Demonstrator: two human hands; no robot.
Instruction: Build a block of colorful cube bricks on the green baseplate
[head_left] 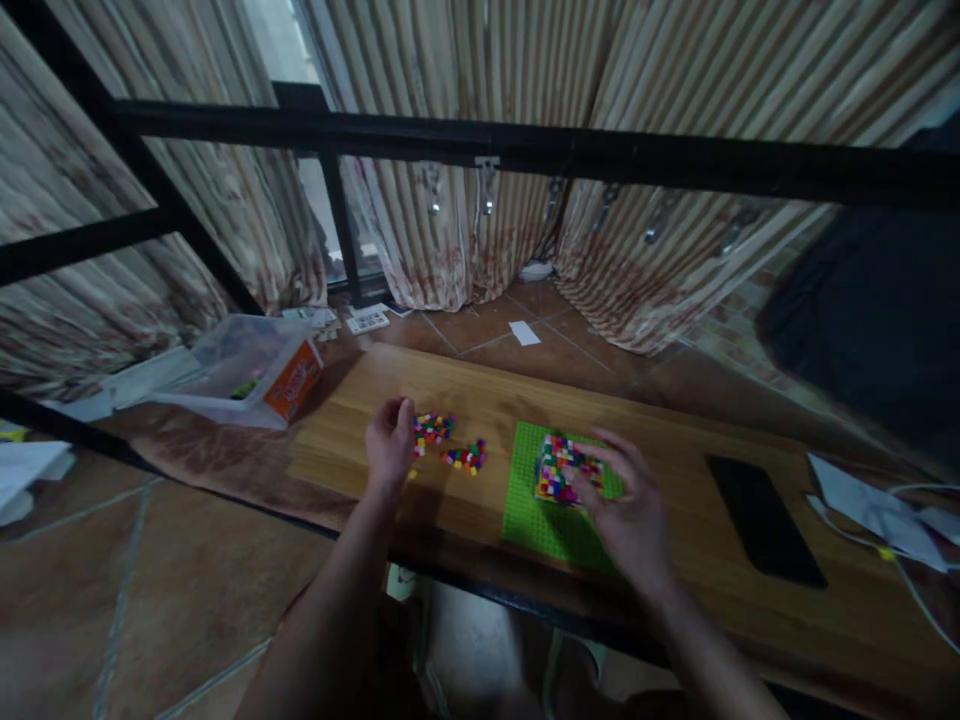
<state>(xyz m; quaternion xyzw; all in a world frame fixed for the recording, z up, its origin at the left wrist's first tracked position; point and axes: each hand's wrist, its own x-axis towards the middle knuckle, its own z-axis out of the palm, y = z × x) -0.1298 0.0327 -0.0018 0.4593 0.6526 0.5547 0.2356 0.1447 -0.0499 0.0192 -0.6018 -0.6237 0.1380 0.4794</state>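
Observation:
A patch of small multicoloured toy bricks (557, 462) sits tightly packed on a green baseplate (520, 505). My right hand (628, 498) is over its right side, thumb above the bricks and fingers apart; whether the fingertips touch them is hard to tell. Further left, my left hand (388, 445) is closed, thumb and fingers pressed together. Anything inside that pinch is too small to make out. Just right of it lies a loose pile of coloured bricks (435, 428), with a smaller pile (469, 457) between it and the baseplate.
The wooden tabletop (660, 440) carries a black phone-like slab (765, 520) on the right, near white paper and cables (877, 510). A clear plastic box (240, 365) with an orange label stands at the left. A dark metal rail (480, 135) crosses before the curtains.

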